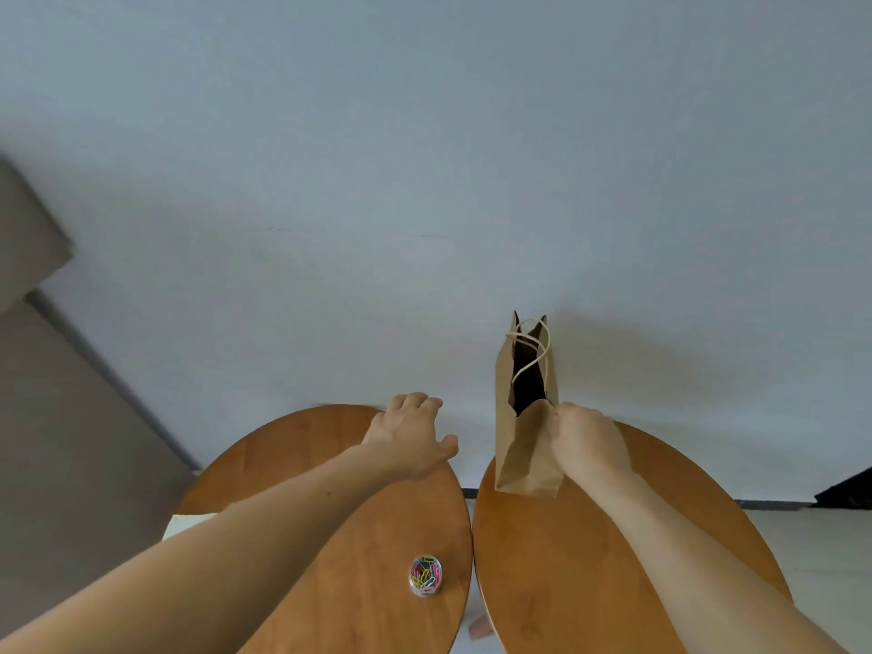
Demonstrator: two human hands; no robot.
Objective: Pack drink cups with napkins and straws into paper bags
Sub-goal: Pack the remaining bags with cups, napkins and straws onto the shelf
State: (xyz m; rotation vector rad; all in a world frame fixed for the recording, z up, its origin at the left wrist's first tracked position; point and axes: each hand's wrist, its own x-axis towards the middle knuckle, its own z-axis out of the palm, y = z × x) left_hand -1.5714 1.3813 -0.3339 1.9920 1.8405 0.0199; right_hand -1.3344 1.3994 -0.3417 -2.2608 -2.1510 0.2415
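A brown paper bag with twine handles stands upright at the far edge of the right round wooden table, its mouth open and dark inside. My right hand pinches the bag's near rim at the right side. My left hand reaches forward over the far edge of the left wooden table, fingers apart and holding nothing. No cup, napkin or straw is in view.
A small clear jar of coloured paper clips sits on the left table near the gap between the tables. A pale flat sheet pokes out under my left forearm. A white wall stands close behind; a grey cabinet is at left.
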